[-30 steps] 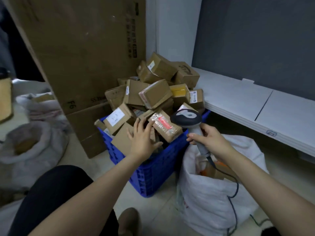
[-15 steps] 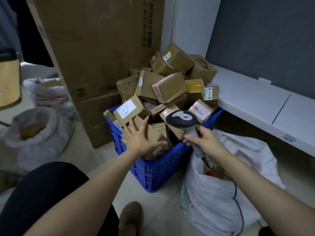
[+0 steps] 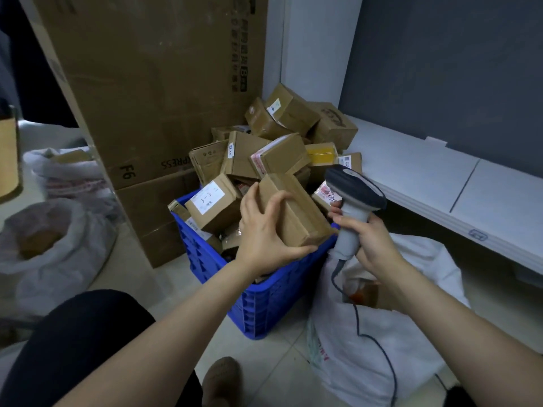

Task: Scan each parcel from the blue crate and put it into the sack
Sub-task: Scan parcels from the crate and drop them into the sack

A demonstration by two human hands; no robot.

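L hand point(image 3: 264, 233) grips parcel point(image 3: 293, 210), long axis slanting down-right.

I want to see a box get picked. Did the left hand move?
Yes. The left hand rose, gripping a parcel above the rim of the blue crate, nearer the scanner.

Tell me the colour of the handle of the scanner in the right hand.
The scanner handle is light grey, its head darker; head view shows it best.
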